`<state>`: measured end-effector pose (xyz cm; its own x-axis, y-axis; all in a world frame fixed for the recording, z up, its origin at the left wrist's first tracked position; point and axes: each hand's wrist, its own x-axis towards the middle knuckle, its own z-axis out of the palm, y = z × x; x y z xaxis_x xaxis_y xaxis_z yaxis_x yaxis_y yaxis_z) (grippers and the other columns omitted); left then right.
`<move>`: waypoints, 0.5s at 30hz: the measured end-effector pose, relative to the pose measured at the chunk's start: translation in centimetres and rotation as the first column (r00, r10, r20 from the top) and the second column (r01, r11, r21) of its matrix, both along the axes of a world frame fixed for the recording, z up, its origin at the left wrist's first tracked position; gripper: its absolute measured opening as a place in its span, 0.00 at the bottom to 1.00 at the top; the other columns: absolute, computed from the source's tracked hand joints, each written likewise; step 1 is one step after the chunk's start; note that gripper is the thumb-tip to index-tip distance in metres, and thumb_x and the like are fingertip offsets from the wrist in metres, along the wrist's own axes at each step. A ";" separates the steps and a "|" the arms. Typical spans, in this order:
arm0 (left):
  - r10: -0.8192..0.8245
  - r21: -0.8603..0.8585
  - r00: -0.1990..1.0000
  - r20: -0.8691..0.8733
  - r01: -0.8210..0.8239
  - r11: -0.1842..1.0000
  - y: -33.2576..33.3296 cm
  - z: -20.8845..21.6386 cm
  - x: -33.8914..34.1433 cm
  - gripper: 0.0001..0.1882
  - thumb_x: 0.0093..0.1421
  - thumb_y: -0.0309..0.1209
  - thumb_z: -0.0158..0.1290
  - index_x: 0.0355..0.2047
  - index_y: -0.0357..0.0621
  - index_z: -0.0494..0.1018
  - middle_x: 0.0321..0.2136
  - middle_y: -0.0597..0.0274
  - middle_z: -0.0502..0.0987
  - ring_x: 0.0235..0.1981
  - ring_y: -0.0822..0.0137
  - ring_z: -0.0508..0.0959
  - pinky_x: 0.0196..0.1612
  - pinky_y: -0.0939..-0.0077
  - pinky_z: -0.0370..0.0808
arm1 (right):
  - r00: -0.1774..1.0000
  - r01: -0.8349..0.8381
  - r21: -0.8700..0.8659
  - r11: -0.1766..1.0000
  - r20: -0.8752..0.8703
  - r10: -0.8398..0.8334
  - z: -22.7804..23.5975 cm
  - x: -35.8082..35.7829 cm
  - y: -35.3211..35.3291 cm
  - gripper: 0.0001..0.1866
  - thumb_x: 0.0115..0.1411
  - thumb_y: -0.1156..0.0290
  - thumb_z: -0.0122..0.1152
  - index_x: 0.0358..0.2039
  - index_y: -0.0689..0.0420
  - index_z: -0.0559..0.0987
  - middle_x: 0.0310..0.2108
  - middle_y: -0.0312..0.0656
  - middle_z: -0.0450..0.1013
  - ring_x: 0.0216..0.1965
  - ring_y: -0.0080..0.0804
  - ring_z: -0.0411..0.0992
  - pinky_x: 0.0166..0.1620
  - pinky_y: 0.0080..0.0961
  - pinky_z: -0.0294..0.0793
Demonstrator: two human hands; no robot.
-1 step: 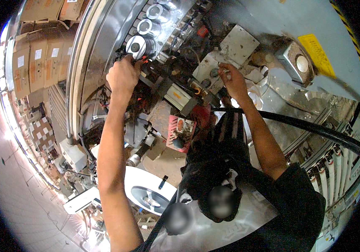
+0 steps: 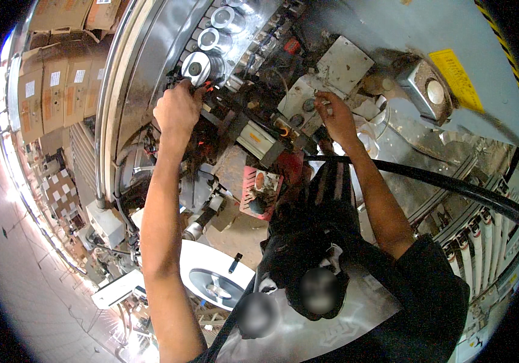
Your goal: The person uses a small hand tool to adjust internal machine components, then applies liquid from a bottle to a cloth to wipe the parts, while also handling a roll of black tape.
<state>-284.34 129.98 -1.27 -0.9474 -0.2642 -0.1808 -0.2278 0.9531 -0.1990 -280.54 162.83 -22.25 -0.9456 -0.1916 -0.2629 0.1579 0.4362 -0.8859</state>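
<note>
Left hand [image 2: 178, 112] curls beside metal cylinder [image 2: 198, 66], grip unclear. Right of cylinder, right hand [image 2: 336, 117] half-curls near pale box [image 2: 294, 100], hold unclear.

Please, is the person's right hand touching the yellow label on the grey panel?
Apart. The head view shows the right hand well left of the yellow label, with a metal box between them.

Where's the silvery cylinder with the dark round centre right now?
The cylinder is in the head view's upper left, just beyond the left hand, below two ring-faced cylinders.
</note>
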 end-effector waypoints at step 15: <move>0.061 0.007 0.911 -0.408 -0.064 0.998 0.6 -0.7 1.5 0.23 0.68 0.55 0.54 0.42 0.47 0.77 0.23 0.46 0.82 0.28 0.41 0.84 0.30 0.47 0.79 | 1.000 0.001 -0.072 0.997 -0.004 -0.002 3.9 -1.2 -1.5 0.16 0.66 0.66 0.65 0.53 0.54 0.81 0.30 0.42 0.81 0.33 0.30 0.80 0.41 0.31 0.78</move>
<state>-282.87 130.62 -1.93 -0.9197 -0.3253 0.2197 -0.3498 0.9332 -0.0824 -281.77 161.32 -18.32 -0.9469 -0.2086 -0.2448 0.1550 0.3710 -0.9156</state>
